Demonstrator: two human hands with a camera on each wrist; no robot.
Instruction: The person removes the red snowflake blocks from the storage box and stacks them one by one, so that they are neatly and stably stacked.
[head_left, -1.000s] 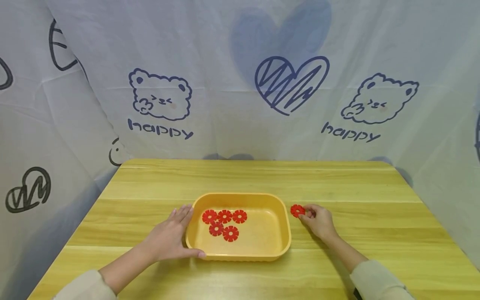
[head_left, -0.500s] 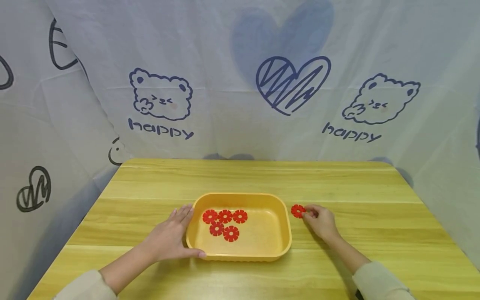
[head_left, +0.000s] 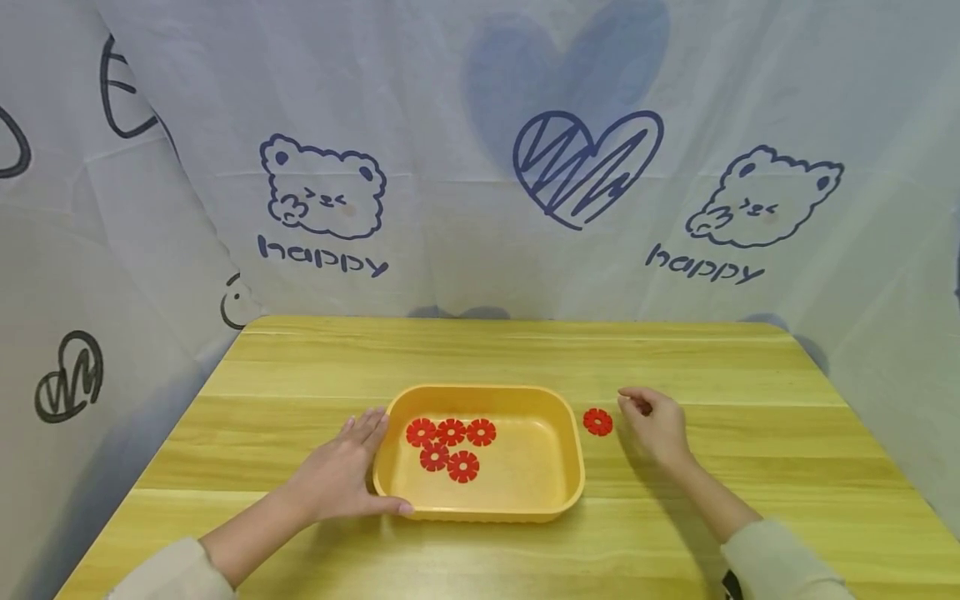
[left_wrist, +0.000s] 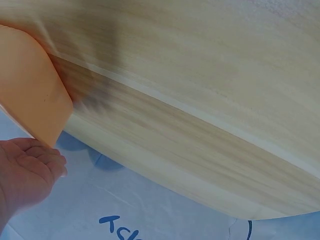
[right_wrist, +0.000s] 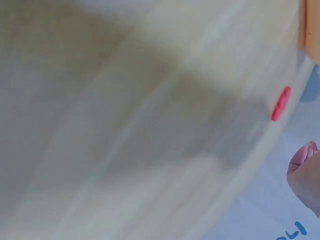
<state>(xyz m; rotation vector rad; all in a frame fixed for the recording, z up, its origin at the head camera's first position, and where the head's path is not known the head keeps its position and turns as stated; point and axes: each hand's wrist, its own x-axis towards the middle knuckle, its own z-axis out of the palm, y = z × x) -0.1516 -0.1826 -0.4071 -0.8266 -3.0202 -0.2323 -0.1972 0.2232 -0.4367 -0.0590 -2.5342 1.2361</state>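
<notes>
A yellow-orange rectangular tray (head_left: 486, 511) sits on the table. My left hand (head_left: 341, 473) rests against its left end, fingers stretched along the outer wall and thumb on the front rim. Several red notched interlocking discs (head_left: 462, 467) lie flat in the tray's left half. One more red disc (head_left: 597, 422) lies on the table, just right of the tray. Beside it, apart from it, my right hand (head_left: 657, 429) hovers with loosely bent fingers and nothing in them. In the right wrist view that loose red disc (right_wrist: 281, 104) appears edge-on, and part of the right hand (right_wrist: 306, 172) shows.
The wooden table (head_left: 517, 350) runs back to a pale cloth (head_left: 435, 250) printed with bears and hearts. More cloth hangs at the left and right sides. In the left wrist view, the tray's wall (left_wrist: 32, 85) fills the left edge.
My right hand has let go of the red disc beside the tray and moved slightly away to the right. The left hand and tray have stayed put.
</notes>
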